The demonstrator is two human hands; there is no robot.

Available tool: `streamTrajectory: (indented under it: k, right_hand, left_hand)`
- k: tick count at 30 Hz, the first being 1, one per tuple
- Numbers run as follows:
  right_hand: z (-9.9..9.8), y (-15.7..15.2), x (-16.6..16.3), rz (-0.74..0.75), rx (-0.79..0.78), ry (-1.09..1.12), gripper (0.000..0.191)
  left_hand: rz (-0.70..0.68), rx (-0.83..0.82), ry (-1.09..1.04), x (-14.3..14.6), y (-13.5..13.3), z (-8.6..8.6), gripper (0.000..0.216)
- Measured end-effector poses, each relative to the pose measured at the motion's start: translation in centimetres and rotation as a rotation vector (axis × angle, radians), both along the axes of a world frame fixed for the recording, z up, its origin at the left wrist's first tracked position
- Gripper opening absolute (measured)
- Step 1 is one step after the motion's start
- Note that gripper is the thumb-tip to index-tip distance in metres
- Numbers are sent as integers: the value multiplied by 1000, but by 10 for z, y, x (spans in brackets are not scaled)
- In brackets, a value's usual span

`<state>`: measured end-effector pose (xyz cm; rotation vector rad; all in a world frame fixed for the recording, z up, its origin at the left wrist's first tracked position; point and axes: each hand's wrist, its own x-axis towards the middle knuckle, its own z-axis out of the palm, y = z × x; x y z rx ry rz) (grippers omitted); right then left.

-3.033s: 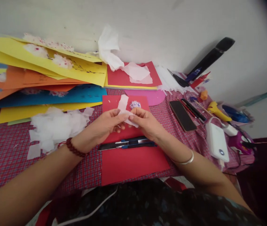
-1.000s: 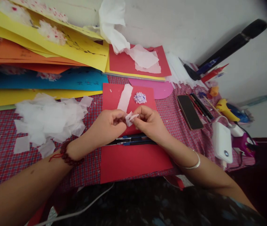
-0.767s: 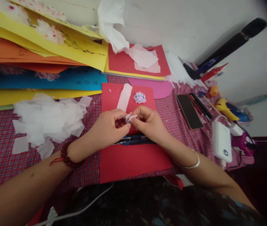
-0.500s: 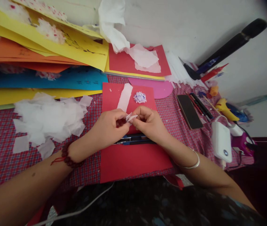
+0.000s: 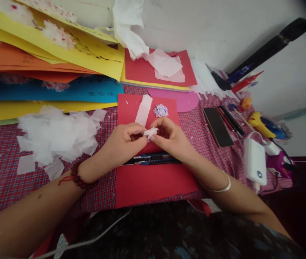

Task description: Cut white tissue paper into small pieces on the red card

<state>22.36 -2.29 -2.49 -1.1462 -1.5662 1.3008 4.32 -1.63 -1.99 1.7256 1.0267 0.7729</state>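
Between my two hands is a small crumpled piece of white tissue paper [image 5: 151, 133]. My left hand [image 5: 127, 142] pinches its left side with thumb and fingers. On its right side, the fingertips of my right hand [image 5: 171, 138] are closed on the same piece. Both hands hover over a red sheet of paper [image 5: 155, 185]. On that sheet, just beyond the hands, lie a torn white paper strip [image 5: 143, 109] and a round tuft with blue-purple flecks [image 5: 160, 110]. Dark pens [image 5: 155, 159] lie across the sheet below my hands.
Left of my hands is a heap of white tissue squares [image 5: 61, 133]. Colored sheets [image 5: 88, 46] with paper blossoms are stacked at the back left. To the right lie a phone [image 5: 217, 127], a white power bank [image 5: 254, 162] and a yellow glue gun [image 5: 260, 124].
The tissue piece has turned and bunched up between my fingertips. My right index finger has lifted slightly. The things on the table stay where they were.
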Motion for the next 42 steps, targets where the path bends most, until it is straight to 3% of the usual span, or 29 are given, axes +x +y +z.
streamTrajectory:
  k: [5, 10, 14, 16, 19, 27, 29, 31, 34, 36, 39, 42]
  right_hand:
    - [-1, 2, 4, -8, 26, -67, 19]
    - [1, 2, 6, -15, 34, -214, 15]
    - [4, -2, 6, 53, 163, -348, 10]
    - [4, -4, 6, 68, 212, -416, 8]
    - [4, -5, 5, 75, 256, -482, 8]
    - [7, -6, 7, 156, 242, -474, 8]
    - [13, -6, 11, 167, 237, -438, 5]
    - [21, -8, 16, 210, 263, -470, 15]
    - [33, -19, 17, 454, 360, -754, 36]
    - [34, -26, 15, 567, 404, -930, 41]
    - [29, -31, 9, 555, 400, -1021, 28]
    - [26, -25, 8, 516, 323, -973, 15]
  left_hand:
    - [23, -18, 98, -2, 2, 2, 15]
    - [16, 290, 242, -3, 3, 5, 44]
    - [-37, 468, 307, -4, 4, 4, 16]
    - [-70, 468, 329, -4, 5, 5, 15]
    - [-115, 362, 334, -4, 7, 7, 25]
    - [-151, -229, 92, -9, 8, 3, 23]
    - [-83, -314, -30, -12, 11, 5, 20]
    - [115, -376, -219, -16, 17, 10, 16]
    - [456, -438, -598, -27, 31, 17, 14]
    - [591, -480, -781, -36, 41, 19, 13]
    - [701, -553, -892, -50, 52, 18, 16]
    - [714, -579, -935, -57, 56, 17, 17]
